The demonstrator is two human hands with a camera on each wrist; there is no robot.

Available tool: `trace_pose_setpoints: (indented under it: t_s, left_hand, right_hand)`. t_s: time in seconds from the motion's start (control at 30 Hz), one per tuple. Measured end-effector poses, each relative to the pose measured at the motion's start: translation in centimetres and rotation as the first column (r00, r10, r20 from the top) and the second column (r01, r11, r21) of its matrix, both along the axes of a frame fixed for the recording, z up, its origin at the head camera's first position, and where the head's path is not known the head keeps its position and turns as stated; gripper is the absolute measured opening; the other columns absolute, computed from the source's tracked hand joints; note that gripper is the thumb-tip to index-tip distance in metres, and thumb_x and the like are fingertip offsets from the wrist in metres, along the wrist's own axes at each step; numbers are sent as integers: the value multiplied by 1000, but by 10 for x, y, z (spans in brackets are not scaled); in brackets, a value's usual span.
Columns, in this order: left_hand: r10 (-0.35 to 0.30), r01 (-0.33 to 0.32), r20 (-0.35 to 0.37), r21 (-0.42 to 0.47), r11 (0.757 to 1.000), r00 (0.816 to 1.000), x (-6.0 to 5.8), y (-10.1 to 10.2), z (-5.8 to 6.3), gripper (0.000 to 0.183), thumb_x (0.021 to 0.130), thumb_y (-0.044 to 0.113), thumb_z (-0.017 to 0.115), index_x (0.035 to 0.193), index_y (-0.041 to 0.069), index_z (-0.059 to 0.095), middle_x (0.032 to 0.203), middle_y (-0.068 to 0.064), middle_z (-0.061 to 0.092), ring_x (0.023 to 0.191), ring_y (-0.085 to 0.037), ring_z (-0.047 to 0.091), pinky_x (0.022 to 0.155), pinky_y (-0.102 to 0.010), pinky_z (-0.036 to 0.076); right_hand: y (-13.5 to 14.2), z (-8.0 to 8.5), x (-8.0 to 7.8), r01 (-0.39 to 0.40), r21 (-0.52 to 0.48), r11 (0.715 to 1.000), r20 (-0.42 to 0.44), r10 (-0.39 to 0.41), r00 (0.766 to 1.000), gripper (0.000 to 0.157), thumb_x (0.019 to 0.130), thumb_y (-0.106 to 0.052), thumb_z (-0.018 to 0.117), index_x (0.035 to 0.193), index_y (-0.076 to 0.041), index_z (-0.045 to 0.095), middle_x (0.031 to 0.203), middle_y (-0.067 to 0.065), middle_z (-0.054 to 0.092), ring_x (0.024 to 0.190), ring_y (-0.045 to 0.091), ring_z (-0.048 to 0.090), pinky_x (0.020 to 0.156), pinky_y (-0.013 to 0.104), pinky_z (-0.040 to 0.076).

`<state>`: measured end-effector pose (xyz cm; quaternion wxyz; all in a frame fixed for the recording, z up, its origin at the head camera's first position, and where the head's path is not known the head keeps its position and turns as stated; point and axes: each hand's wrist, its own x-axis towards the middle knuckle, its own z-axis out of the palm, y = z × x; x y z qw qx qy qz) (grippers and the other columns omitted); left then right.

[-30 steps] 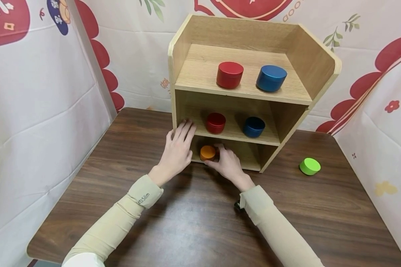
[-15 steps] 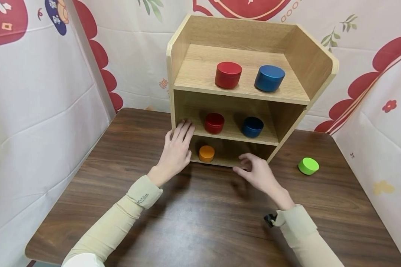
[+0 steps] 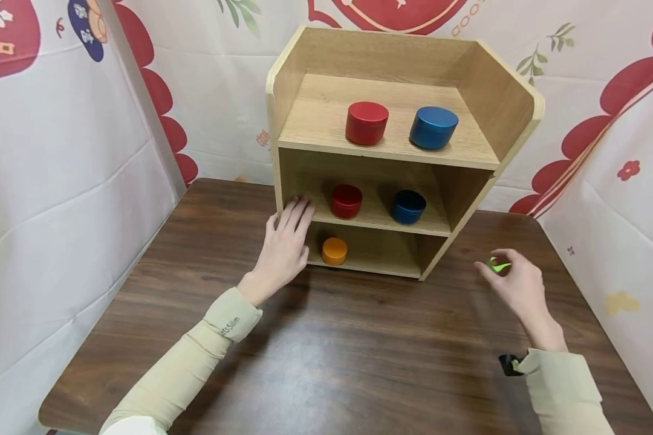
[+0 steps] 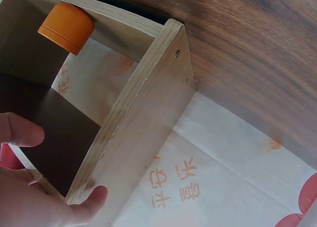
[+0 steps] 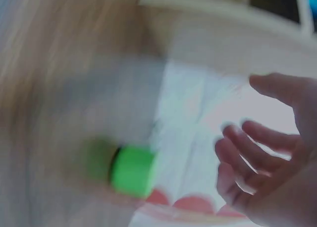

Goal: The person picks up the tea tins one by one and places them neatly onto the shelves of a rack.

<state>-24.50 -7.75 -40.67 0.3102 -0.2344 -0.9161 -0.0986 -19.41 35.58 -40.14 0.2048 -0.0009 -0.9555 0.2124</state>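
Observation:
My left hand holds the wooden shelf unit at its left side, fingers over the middle board's end. In the left wrist view, one fingertip lies on the outer side of the side panel and the thumb is inside. My right hand is over the table at the right, thumb and fingers apart, partly covering a lime-green round tin. The right wrist view, blurred, shows the green tin apart from the fingers. An orange round tin stands at the left of the bottom level.
A red tin and a blue tin stand on the top level. Another red tin and a dark blue tin are on the middle level. Printed cloth walls surround the brown wooden table.
My right hand has let go of the orange tin, leaving it on the bottom level, and moved right to the green tin. My left hand has stayed at the shelf unit.

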Motion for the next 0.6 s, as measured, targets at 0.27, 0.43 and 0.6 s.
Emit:
trace_pose_setpoints:
  t_s: [0.27, 0.43, 0.6]
  left_hand:
    - [1, -1, 14, -3, 1000, 1000, 1, 0, 0, 82, 73, 10, 71, 147, 8, 36, 154, -11, 34, 145, -27, 28, 103, -53, 33]
    - [2, -2, 21, -4, 1000, 1000, 0, 0, -1, 83, 73, 9, 71, 148, 8, 35, 155, -10, 34, 145, -26, 28, 104, -53, 33]
    - [-3, 3, 19, -2, 1000, 1000, -1, -1, -2, 83, 73, 9, 72, 147, 7, 35, 154, -11, 35, 145, -26, 28, 104, -53, 33]
  right_hand:
    - [52, -31, -20, 192, 36, 981, 260, -195, 946, 87, 84, -49, 66, 136, 14, 37, 120, 41, 43, 101, 53, 45, 64, 58, 41]
    - [64, -43, -28, 172, 21, 985, 346, -168, 923, 94, 83, -52, 66, 138, 17, 32, 121, 43, 43, 100, 53, 48, 67, 57, 44]
    - [68, -48, -34, 163, 1, 987, 386, -150, 910, 91, 84, -45, 67, 136, 20, 30, 120, 43, 45, 98, 52, 50, 71, 58, 44]
